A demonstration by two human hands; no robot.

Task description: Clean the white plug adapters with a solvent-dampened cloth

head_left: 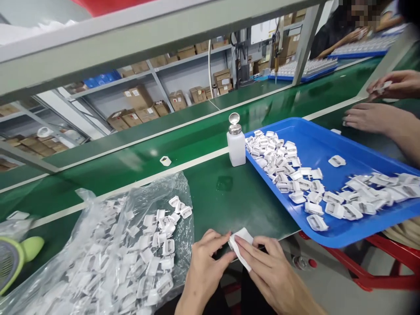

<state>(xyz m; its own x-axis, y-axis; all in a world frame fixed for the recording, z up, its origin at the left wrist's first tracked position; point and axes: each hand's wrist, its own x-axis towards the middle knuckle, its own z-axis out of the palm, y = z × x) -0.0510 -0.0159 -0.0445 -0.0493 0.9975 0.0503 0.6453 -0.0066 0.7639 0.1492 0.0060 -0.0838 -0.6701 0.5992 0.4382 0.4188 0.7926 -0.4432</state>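
Note:
My left hand [208, 262] is closed, thumb and index finger pinching a small piece at the table's front edge. Mostly hidden by fingers and cloth, that piece looks like one of the white plug housings. In my right hand [271, 267] a folded white cloth [244, 236] is pressed against it. Left of my hands lies a clear plastic bag [131, 192] full of white plug housings [144, 245]. A blue tray [315, 135] to the right holds two groups of similar housings, several with metal pins showing. A white pump bottle [236, 148] stands upright beside the tray, its lid raised.
A single white housing [166, 161] lies further back on the green table [210, 192]. A green and grey object [19, 258] is at the left edge. Another person's hands [377, 116] work beyond the tray. Overhead runs a metal beam [138, 48]; a red stool [361, 267] stands below right.

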